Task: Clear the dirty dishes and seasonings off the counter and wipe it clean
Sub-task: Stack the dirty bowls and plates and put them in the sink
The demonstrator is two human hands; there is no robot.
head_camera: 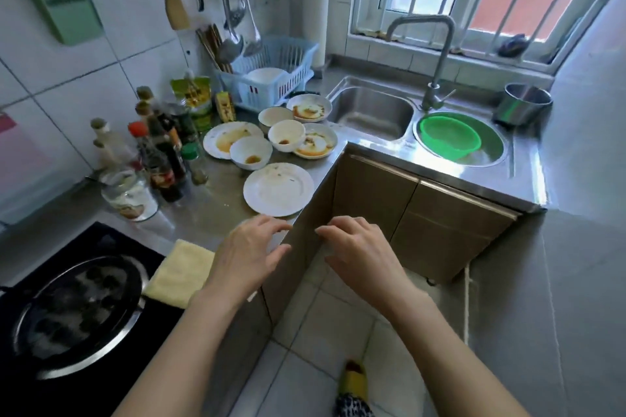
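Several dirty white dishes crowd the steel counter [210,213]. The nearest plate [277,189] lies by the counter's corner, with a stained bowl [251,152] and another plate [226,139] behind it. Further back stand two more bowls [286,135] and two sauce-smeared plates [316,145]. Seasoning bottles [162,152] cluster at the left by the wall. A yellow cloth [181,272] lies at the counter's front edge. My left hand [247,254] hovers just short of the nearest plate, fingers relaxed and empty. My right hand [359,247] hangs beyond the counter edge, empty too.
A double steel sink [372,112] with a tap sits at the back right; a green colander [450,135] fills its right basin. A blue dish rack [271,78] stands behind the dishes. A black hob with a lidded pan [78,308] is at the left. A glass jar [130,193] stands near the bottles.
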